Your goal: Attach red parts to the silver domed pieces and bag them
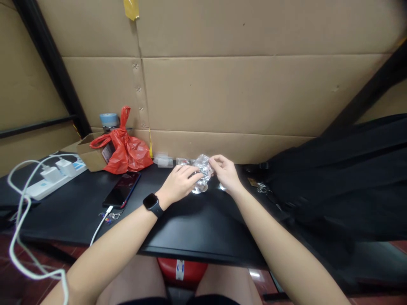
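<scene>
A crinkled clear plastic bag is between my two hands, just above the far part of the black table. My right hand pinches the bag's right edge between thumb and fingertips. On the other side my left hand, with a dark watch on its wrist, has its fingers and thumb closed at the bag's left edge. Shiny round metal pieces lie under the bag, partly covered by it and my left thumb. Another shiny piece shows beside my right palm. What the bag holds is too blurred to tell.
To the left are a phone on a white cable, a power strip, a cardboard box and a knotted red plastic bag. Small clear packets lie by the cardboard wall. Black cloth covers the right side.
</scene>
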A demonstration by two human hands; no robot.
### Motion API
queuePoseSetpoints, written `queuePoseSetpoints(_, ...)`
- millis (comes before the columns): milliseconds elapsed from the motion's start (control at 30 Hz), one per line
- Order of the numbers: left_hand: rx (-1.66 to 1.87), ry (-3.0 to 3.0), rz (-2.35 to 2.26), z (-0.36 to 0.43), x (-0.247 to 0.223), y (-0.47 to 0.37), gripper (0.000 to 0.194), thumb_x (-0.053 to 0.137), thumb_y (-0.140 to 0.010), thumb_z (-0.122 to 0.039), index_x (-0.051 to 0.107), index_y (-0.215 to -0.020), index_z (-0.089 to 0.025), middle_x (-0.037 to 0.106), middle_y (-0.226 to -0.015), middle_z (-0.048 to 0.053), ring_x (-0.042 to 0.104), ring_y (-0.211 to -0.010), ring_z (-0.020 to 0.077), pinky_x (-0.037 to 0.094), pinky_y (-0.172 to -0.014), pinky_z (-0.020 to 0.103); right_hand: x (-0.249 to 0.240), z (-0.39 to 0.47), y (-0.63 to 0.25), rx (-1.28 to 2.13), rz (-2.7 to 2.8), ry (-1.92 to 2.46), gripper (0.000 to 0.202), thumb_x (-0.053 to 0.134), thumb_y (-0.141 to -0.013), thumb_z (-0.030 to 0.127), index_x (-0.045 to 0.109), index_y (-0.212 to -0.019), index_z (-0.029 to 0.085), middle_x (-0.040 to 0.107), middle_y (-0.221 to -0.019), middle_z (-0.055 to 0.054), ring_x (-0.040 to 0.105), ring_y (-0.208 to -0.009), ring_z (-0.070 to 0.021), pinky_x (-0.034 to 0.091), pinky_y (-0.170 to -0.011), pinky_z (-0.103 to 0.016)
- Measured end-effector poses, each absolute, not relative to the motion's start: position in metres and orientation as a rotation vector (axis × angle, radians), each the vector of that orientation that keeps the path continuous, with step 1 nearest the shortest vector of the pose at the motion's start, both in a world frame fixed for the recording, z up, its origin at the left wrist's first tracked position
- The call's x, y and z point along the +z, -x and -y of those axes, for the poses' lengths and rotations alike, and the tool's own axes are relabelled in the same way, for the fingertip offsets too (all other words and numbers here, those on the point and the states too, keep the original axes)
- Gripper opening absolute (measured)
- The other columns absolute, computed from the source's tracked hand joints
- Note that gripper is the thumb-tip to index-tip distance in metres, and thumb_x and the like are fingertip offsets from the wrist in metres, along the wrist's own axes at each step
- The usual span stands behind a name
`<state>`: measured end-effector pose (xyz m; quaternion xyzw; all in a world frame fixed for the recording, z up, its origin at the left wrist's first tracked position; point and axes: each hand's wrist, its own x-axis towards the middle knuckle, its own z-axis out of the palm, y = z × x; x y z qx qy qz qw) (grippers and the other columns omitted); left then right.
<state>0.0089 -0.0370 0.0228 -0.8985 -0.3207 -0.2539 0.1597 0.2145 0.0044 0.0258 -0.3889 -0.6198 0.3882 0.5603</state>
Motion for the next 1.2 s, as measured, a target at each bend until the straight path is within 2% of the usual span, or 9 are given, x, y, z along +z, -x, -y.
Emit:
queuePoseSetpoints(200,-0.665,2.509,0.858,0.034,0.015,-0.015,0.029,0.038,-0.1,-0.016,0.062,-0.115,-0.02,0.066,-0.116,0.009,0.06,-0.102,0.022,0.042,-0.086,0.037,0.024,0.001,-0.213,1.067,1.63,0.823,0.051,0.083,-0.064,0.048,0.058,-0.099,0.021,0.068,-0.071,0.001,0.064,-0.058,-0.0153,0.054,-0.063,-0.032)
queuePoseSetpoints(367,-0.602,2.541,0.91,0.017,0.014,-0.006,0.025,0.042,-0.098,-0.017,0.066,-0.105,-0.02,0.067,-0.105,0.008,0.06,-0.094,0.0206,0.041,-0.082,0.036,0.02,-0.003,-0.213,0.877,1.698,0.861,0.036,0.075,-0.074,0.049,0.064,-0.091,0.019,0.07,-0.085,-0.005,0.066,-0.071,-0.0173,0.054,-0.068,-0.031)
queuePoseSetpoints(500,-0.585,2.386,1.318,-0.013,0.014,0.025,0.024,0.045,-0.094,-0.016,0.068,-0.1,-0.02,0.067,-0.102,0.01,0.06,-0.095,0.0236,0.042,-0.081,0.037,0.025,-0.002,-0.219,0.556,1.959,1.019,0.023,0.063,-0.084,0.041,0.068,-0.093,0.02,0.072,-0.091,-0.005,0.064,-0.073,-0.0171,0.051,-0.068,-0.03)
queuePoseSetpoints(567,-0.56,2.273,1.536,-0.028,0.011,0.043,0.024,0.046,-0.094,-0.019,0.069,-0.1,-0.02,0.067,-0.104,0.012,0.061,-0.098,0.0262,0.043,-0.083,0.038,0.027,0.001,-0.222,0.45,2.147,1.048,0.018,0.061,-0.085,0.034,0.069,-0.092,0.02,0.072,-0.089,-0.005,0.064,-0.075,-0.0177,0.051,-0.072,-0.031)
queuePoseSetpoints(633,-0.536,2.216,1.686,-0.039,0.004,0.055,0.026,0.05,-0.094,-0.031,0.067,-0.11,-0.02,0.066,-0.115,0.014,0.059,-0.106,0.03,0.043,-0.088,0.042,0.026,0.003,-0.222,0.408,2.316,1.038,0.018,0.063,-0.084,0.031,0.071,-0.096,0.02,0.073,-0.096,-0.006,0.066,-0.084,-0.0199,0.051,-0.079,-0.032)
queuePoseSetpoints(767,-0.522,2.344,1.811,-0.05,-0.011,0.066,0.04,0.041,-0.098,-0.044,0.059,-0.127,-0.022,0.059,-0.134,0.015,0.054,-0.121,0.0313,0.04,-0.098,0.048,0.023,0.005,-0.218,0.45,2.576,0.997,0.032,0.073,-0.076,0.03,0.072,-0.107,0.022,0.072,-0.112,-0.006,0.065,-0.105,-0.0244,0.047,-0.095,-0.035)
queuePoseSetpoints(967,-0.517,2.439,1.913,-0.052,-0.02,0.067,0.04,0.038,-0.099,-0.046,0.061,-0.122,-0.023,0.041,-0.154,0.014,0.044,-0.134,0.0348,0.033,-0.104,0.061,0.021,0.006,-0.211,0.504,2.639,1.049,0.025,0.067,-0.078,0.023,0.074,-0.102,0.023,0.074,-0.107,-0.005,0.067,-0.101,-0.0233,0.048,-0.093,-0.033)
queuePoseSetpoints(1067,-0.55,2.433,1.877,-0.049,-0.019,0.067,0.037,0.038,-0.099,-0.044,0.062,-0.119,-0.023,0.042,-0.153,0.014,0.043,-0.134,0.0347,0.032,-0.105,0.061,0.02,0.007,-0.21,0.465,2.599,1.084,0.025,0.07,-0.077,0.025,0.074,-0.101,0.023,0.075,-0.103,-0.005,0.068,-0.095,-0.0232,0.049,-0.088,-0.034)
queuePoseSetpoints(1200,-0.629,2.398,1.793,-0.039,-0.01,0.063,0.034,0.049,-0.095,-0.037,0.058,-0.124,-0.021,0.054,-0.139,0.016,0.049,-0.127,0.0331,0.035,-0.103,0.054,0.016,0.006,-0.209,0.516,2.398,1.031,0.031,0.074,-0.076,0.032,0.071,-0.105,0.021,0.074,-0.106,-0.006,0.068,-0.096,-0.0223,0.05,-0.09,-0.035)
